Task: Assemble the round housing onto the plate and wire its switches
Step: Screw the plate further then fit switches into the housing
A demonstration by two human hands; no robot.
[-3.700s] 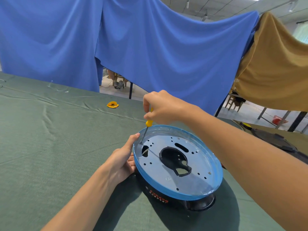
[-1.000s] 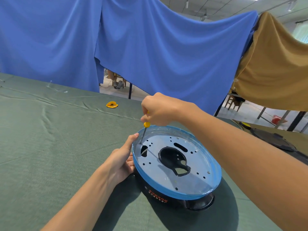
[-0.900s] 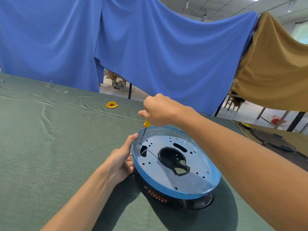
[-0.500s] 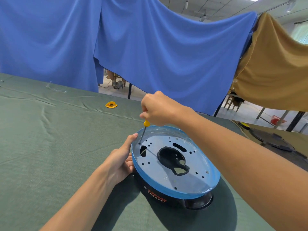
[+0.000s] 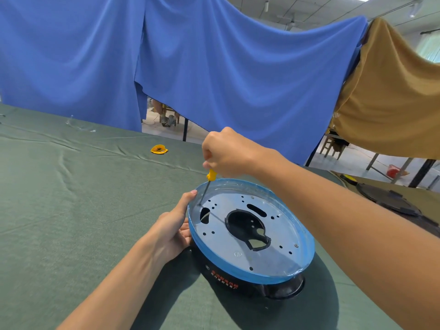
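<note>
- Lighting bright and even. Daylight enters from the open hall beyond the blue drape (image 5: 238, 79), and ceiling lamps (image 5: 266, 4) hang overhead.
- A soft, dark shadow pools on the tabletop (image 5: 59, 210) around the housing (image 5: 238, 283) and beneath my left forearm (image 5: 119, 282).
- Mild sheen on the metal plate (image 5: 273, 254), no harsh glare.
- Wide-angle bending at the edges; my right forearm (image 5: 369, 246) looms oversized.
- Focus sharp throughout; top-right corner washed out.

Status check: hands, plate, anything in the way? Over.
Right hand grips screwdriver, tip at a hole near left edge of plate. Left hand grips plate rim. Plate sits on housing. Yellow part far back, clear of work.
</note>
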